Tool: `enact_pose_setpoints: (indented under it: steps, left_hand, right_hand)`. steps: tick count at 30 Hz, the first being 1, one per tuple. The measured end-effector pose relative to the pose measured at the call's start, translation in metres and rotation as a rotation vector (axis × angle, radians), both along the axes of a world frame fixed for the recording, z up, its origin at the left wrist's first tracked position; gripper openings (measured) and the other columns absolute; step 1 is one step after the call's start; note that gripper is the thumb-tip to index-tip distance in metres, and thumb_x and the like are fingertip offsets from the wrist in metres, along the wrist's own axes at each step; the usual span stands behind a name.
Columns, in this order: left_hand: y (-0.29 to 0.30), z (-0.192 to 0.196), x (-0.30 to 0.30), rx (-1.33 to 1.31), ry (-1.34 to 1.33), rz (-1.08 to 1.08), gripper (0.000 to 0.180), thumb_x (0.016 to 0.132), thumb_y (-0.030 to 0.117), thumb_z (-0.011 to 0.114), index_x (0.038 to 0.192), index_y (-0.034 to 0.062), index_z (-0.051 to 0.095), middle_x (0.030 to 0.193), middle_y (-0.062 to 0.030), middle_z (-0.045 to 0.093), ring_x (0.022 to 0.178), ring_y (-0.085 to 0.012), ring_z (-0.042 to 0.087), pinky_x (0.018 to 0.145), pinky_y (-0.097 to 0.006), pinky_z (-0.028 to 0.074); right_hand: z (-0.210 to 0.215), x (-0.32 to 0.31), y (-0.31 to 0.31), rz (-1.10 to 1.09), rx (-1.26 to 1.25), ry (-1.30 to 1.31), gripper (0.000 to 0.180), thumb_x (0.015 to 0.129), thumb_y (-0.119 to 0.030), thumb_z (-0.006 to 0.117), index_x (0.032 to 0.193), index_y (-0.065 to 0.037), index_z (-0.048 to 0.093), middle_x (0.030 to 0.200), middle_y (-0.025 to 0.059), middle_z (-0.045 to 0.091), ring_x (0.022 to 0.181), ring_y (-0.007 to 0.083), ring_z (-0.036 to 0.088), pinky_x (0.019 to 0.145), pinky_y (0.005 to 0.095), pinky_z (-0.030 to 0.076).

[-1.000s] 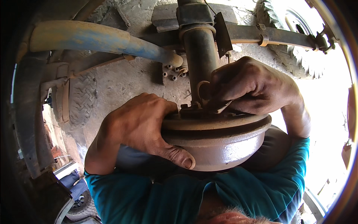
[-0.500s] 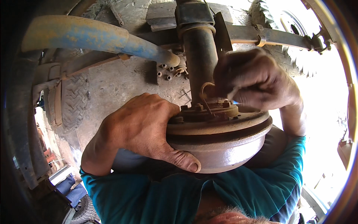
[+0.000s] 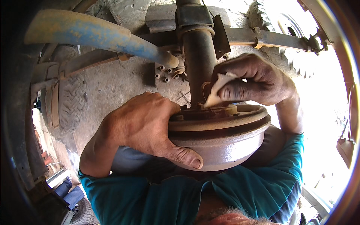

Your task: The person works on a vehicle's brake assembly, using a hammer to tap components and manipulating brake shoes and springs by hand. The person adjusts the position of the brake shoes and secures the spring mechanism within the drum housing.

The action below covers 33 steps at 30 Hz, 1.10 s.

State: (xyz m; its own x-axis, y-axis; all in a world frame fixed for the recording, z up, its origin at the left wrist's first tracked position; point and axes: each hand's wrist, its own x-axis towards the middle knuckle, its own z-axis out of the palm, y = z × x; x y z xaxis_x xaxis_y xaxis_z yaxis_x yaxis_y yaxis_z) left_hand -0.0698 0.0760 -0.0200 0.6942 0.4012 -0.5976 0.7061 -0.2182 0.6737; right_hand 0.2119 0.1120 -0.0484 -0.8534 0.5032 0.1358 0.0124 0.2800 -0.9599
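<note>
A rusty brake drum [image 3: 221,152] with a bare metal side sits at the end of the axle tube [image 3: 200,63]. My left hand [image 3: 144,125] grips its left side, thumb down the side wall and fingers over the top rim. Pinched in my right hand [image 3: 257,80] is a pale, folded scrap [image 3: 214,98]; whether it is cloth or sandpaper I cannot make out. The scrap's lower tip hangs just above the bolted hub plate [image 3: 225,110]. Beside it a thin curved wire or cable [image 3: 204,88] stands against the tube.
A blue and rusty pipe [image 3: 93,32] slants in from the upper left. Leaf springs [image 3: 270,38] cross behind the axle. On the floor lie a plate with several round studs [image 3: 162,77], a tyre [image 3: 73,99] at left and a wooden block [image 3: 161,17] at the back.
My right hand has come slightly down and left, and its motion blur is gone. The pale scrap now shows clearly in its fingers. My left hand keeps its hold on the drum.
</note>
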Motion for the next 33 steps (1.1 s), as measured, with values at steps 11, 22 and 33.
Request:
enact_pose_setpoints:
  steps: [11, 22, 33]
  left_hand:
    - [0.009, 0.001, 0.009, 0.039, -0.031, -0.048, 0.089, 0.052, 0.073, 0.095, 0.091, -0.0050, 0.075, 0.077, -0.0220, 0.074, 0.073, -0.0379, 0.075, 0.072, -0.043, 0.058]
    - [0.015, 0.000, 0.009, 0.014, 0.017, -0.113, 0.103, 0.055, 0.086, 0.084, 0.104, -0.0047, 0.076, 0.092, -0.0226, 0.077, 0.090, -0.0389, 0.077, 0.087, -0.044, 0.060]
    - [0.013, -0.005, 0.006, 0.088, -0.051, -0.101, 0.093, 0.049, 0.073, 0.096, 0.093, -0.0063, 0.074, 0.080, -0.0236, 0.074, 0.079, -0.0392, 0.076, 0.075, -0.043, 0.058]
  right_hand:
    - [-0.008, -0.006, -0.004, -0.086, 0.048, -0.120, 0.029, 0.095, -0.019, 0.080, 0.114, 0.002, 0.074, 0.099, 0.0153, 0.077, 0.088, 0.0206, 0.074, 0.079, 0.0371, 0.058]
    - [-0.022, -0.010, -0.007, -0.196, 0.040, 0.007, 0.029, 0.091, -0.018, 0.085, 0.109, 0.003, 0.075, 0.090, 0.0128, 0.077, 0.084, 0.0157, 0.074, 0.073, 0.0323, 0.057]
    - [-0.018, -0.010, -0.005, -0.244, 0.100, -0.022, 0.031, 0.093, -0.019, 0.083, 0.107, 0.006, 0.072, 0.094, 0.0144, 0.078, 0.079, 0.0166, 0.075, 0.068, 0.0333, 0.058]
